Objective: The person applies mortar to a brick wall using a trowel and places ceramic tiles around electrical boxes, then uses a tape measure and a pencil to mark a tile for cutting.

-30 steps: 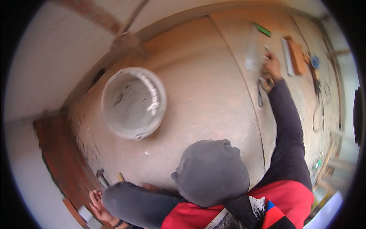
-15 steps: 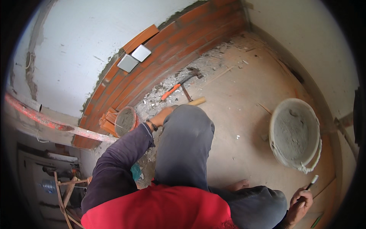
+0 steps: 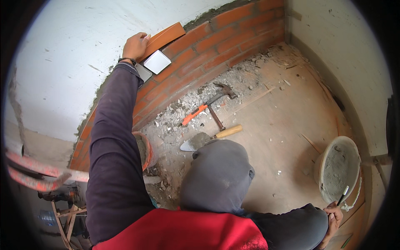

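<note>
My left hand (image 3: 135, 46) is stretched out to the top of the low brick wall, its curled fingers gripping the left end of an orange brick (image 3: 166, 38). The brick lies loose and slightly tilted along the wall's top course. Just below it are two square electrical boxes set in the wall, a white one (image 3: 157, 62) and a grey one (image 3: 143, 73) partly covered by my wrist. Low on the right, beside my knee, my right hand (image 3: 333, 218) is closed around a slim black marker with a white end (image 3: 345, 191).
On the floor lie a claw hammer (image 3: 194, 115) with an orange grip, a second hammer's dark shaft (image 3: 215, 118), and a trowel (image 3: 196, 142) with a wooden handle (image 3: 228, 131). Mortar fills a bucket (image 3: 321, 171) at right and a small red bucket (image 3: 153, 156) near my left arm. Rubble (image 3: 179, 106) lines the wall.
My left hand has moved from beside my knee up to the brick on the wall. The trowel is uncovered. My right hand still holds the marker, and the view has shifted.
</note>
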A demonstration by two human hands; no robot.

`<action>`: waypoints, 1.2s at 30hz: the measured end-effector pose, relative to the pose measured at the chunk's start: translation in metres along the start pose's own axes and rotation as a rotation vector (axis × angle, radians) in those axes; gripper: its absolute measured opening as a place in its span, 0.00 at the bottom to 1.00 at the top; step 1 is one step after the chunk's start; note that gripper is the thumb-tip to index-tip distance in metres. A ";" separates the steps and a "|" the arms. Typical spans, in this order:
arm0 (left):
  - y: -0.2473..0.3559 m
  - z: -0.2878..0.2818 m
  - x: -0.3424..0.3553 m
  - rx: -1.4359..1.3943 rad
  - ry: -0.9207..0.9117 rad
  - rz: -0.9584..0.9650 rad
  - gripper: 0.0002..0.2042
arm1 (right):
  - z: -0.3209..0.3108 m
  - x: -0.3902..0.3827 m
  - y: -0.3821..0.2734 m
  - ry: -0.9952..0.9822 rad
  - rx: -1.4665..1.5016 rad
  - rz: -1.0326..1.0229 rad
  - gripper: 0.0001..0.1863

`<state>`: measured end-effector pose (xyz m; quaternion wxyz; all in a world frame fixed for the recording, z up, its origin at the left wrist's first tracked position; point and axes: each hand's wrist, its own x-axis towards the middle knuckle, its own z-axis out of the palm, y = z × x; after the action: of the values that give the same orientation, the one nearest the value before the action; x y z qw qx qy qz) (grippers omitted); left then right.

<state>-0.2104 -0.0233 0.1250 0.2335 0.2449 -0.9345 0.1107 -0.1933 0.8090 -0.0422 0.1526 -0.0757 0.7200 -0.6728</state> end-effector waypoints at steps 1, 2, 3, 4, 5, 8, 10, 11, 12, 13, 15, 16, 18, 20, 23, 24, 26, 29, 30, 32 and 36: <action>0.000 0.008 0.008 -0.018 -0.084 -0.038 0.18 | 0.006 -0.002 -0.003 0.046 0.001 0.024 0.20; -0.003 0.009 0.011 0.025 -0.065 -0.005 0.17 | 0.011 -0.001 -0.005 0.028 -0.051 0.001 0.20; -0.007 0.008 0.013 0.086 -0.097 0.012 0.17 | 0.018 0.000 -0.005 0.037 -0.058 -0.010 0.19; 0.000 0.010 0.016 0.130 -0.128 0.032 0.16 | 0.022 0.000 -0.006 0.056 -0.076 -0.023 0.19; -0.001 0.007 0.017 0.189 -0.160 0.048 0.16 | 0.026 0.001 -0.006 0.065 -0.086 -0.034 0.19; -0.006 0.014 0.022 0.262 -0.152 0.125 0.16 | 0.034 0.006 -0.009 0.086 -0.130 -0.016 0.19; -0.003 0.015 0.024 0.292 -0.139 0.150 0.16 | 0.040 0.008 -0.012 0.097 -0.155 -0.004 0.19; -0.003 0.017 0.023 0.287 -0.132 0.154 0.16 | 0.042 0.010 -0.014 0.099 -0.168 0.004 0.18; -0.003 0.019 0.020 0.281 -0.125 0.157 0.16 | 0.043 0.011 -0.017 0.097 -0.181 0.010 0.18; -0.004 0.019 0.021 0.277 -0.111 0.161 0.16 | 0.045 0.012 -0.019 0.100 -0.185 0.011 0.18; -0.008 0.019 0.023 0.272 -0.135 0.162 0.17 | 0.049 0.016 -0.020 0.097 -0.205 0.015 0.18; -0.008 0.017 0.023 0.273 -0.148 0.162 0.17 | 0.050 0.019 -0.020 0.090 -0.210 0.016 0.18; -0.006 0.016 0.021 0.253 -0.173 0.125 0.17 | 0.052 0.022 -0.020 0.085 -0.222 0.016 0.18; -0.006 0.017 0.021 0.206 -0.163 0.125 0.18 | 0.054 0.025 -0.022 0.087 -0.234 0.014 0.17; -0.009 0.022 0.021 0.136 -0.140 0.154 0.18 | 0.057 0.032 -0.026 0.086 -0.253 0.005 0.17; -0.009 0.022 0.023 0.140 -0.160 0.148 0.18 | 0.059 0.034 -0.026 0.084 -0.259 0.007 0.17; -0.005 0.017 0.023 0.159 -0.162 0.142 0.18 | 0.062 0.039 -0.028 0.083 -0.287 0.011 0.17; -0.003 -0.003 0.027 0.188 -0.096 0.131 0.18 | 0.065 0.045 -0.031 0.070 -0.318 0.014 0.16; -0.004 -0.012 0.030 0.187 -0.069 0.123 0.18 | 0.066 0.046 -0.032 0.053 -0.328 0.014 0.16; -0.011 -0.026 0.033 0.229 0.014 0.158 0.19 | 0.064 0.053 -0.034 -0.018 -0.355 0.007 0.15; -0.022 -0.056 0.028 0.277 0.257 0.268 0.20 | 0.057 0.078 -0.057 0.060 -0.625 -0.011 0.12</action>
<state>-0.1993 -0.0351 0.1894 0.2979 0.1320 -0.8973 0.2980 -0.2545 0.7262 0.0021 0.0969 -0.1026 0.8956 -0.4218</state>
